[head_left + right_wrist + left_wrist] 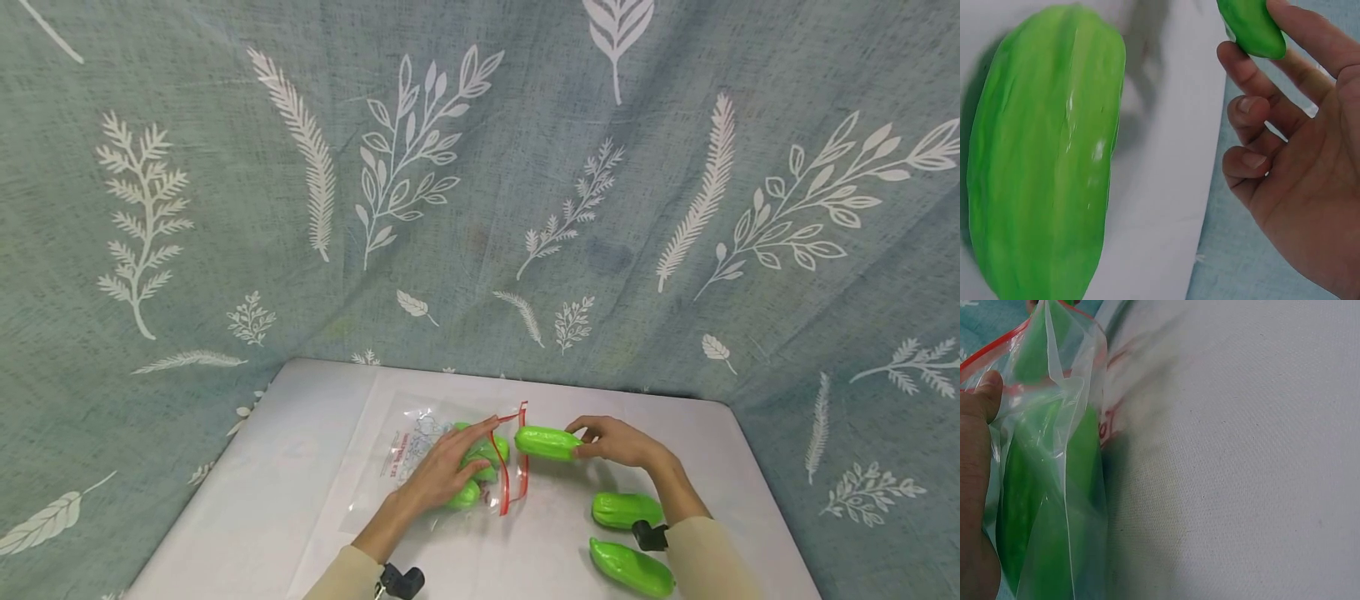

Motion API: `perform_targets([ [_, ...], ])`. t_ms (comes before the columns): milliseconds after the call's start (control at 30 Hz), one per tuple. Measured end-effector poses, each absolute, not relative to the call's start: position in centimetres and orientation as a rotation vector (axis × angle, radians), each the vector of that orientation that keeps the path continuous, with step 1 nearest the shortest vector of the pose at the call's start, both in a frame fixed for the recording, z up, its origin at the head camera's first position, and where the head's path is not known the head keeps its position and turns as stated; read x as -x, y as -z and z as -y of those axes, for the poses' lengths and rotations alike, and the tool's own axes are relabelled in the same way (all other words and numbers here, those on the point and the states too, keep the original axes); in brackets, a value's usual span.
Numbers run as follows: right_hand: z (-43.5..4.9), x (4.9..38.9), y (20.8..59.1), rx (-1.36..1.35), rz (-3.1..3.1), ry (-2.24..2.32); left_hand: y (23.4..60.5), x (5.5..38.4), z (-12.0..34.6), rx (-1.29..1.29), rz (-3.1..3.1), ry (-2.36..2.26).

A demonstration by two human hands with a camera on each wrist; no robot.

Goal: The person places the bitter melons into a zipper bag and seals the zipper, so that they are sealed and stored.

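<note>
Right hand (618, 442) pinches green vegetable (546, 443), tip perhaps inside clear bag (398, 454); left hand (441, 467) lies spread over bag.

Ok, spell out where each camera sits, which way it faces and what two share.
Head: worn on the head, facing forward and down at the table and leafy cloth; left hand, right hand and sleeves show.
Left wrist: worn there, facing the red-edged zip bag; part of the left hand shows.
Right wrist: worn there, facing a ridged green vegetable on the table; the right palm and fingers show.
Shared: head and right wrist both show the right hand gripping another green vegetable.
</note>
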State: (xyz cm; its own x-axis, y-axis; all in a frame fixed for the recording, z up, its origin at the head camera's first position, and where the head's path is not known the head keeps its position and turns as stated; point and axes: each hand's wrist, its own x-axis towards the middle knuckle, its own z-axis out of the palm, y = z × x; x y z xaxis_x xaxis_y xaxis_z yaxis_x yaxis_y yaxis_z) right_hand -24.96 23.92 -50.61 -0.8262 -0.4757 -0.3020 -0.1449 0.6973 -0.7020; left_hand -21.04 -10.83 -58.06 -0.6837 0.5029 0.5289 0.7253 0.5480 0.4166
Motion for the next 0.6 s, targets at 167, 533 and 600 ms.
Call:
perform_targets([
  [167,-23.1,25.1,50.7,0.479,-2.440,0.952,58.1,21.1,10.8,1.024,2.422,0.889],
  [533,-21.4,25.0,50.7,0.479,-2.441,0.931,58.0,21.0,10.8,1.034,2.447,0.902],
  [600,-21.2,25.1,50.7,0.472,-2.449,0.921,58.0,21.0,10.7,1.034,2.450,0.904],
])
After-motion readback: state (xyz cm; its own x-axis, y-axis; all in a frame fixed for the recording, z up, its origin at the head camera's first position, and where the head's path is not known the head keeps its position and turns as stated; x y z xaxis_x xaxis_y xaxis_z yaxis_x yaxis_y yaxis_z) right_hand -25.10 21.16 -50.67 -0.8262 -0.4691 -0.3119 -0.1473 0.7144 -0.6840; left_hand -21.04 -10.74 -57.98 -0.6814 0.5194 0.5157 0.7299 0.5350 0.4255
